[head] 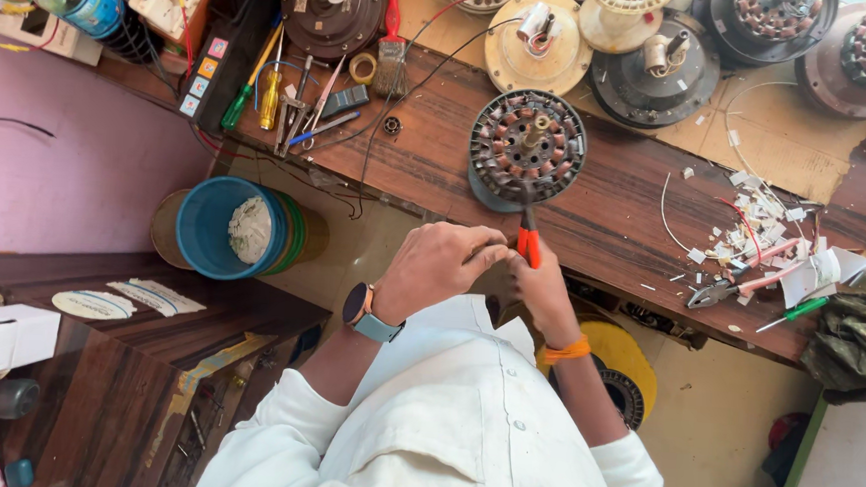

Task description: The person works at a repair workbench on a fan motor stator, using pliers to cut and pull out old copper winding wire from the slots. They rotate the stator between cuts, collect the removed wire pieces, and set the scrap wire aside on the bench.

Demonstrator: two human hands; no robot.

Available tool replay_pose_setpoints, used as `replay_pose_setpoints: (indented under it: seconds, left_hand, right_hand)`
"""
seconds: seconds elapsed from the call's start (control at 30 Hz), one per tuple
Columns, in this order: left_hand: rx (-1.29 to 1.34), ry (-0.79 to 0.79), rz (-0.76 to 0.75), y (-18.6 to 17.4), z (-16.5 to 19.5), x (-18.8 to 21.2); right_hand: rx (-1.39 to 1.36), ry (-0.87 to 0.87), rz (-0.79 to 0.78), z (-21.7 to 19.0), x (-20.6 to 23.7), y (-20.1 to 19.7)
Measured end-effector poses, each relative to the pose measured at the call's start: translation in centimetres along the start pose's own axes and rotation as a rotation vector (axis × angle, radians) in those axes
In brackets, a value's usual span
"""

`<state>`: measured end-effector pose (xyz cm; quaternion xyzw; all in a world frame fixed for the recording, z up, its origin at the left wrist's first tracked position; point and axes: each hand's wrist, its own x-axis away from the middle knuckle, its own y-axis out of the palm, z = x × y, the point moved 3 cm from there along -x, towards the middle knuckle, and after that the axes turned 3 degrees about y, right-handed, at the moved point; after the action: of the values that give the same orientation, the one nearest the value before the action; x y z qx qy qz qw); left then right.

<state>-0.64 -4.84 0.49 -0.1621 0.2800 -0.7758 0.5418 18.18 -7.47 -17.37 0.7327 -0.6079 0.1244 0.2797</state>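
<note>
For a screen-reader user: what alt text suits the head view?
Both hands, left hand and right hand, grip an orange-handled tool against a round motor stator on a cluttered wooden workbench.

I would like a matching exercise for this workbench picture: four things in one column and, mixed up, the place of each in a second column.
Things:
1. motor stator
2. blue bucket
3. paintbrush
4. orange-handled tool

Places:
A. on the floor, below the bench edge
B. between the left hand and right hand
C. on the wooden bench, just ahead of the hands
D. far side of the bench, beside a roll of tape

Pairs: 1-C, 2-A, 3-D, 4-B
</note>
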Motion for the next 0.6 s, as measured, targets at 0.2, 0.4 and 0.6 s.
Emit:
replay_pose_setpoints:
  seconds: [0.2, 0.4, 0.6]
  left_hand:
    - [0.092, -0.149, 0.134, 1.3, -2.3, -1.0]
    - [0.516, -0.135, -0.017, 6.2, -7.1, -1.3]
    - [1.367, -0.257, -0.268, 14.8, -5.6, -0.5]
  right_hand:
    - [1.188, -0.592, 0.451, -5.0, 1.8, 0.7]
    - [0.599, -0.473, 0.303, -5.9, 3.9, -0.1]
    - [0.509, -0.646, 0.520, -8.2, 5.8, -0.2]
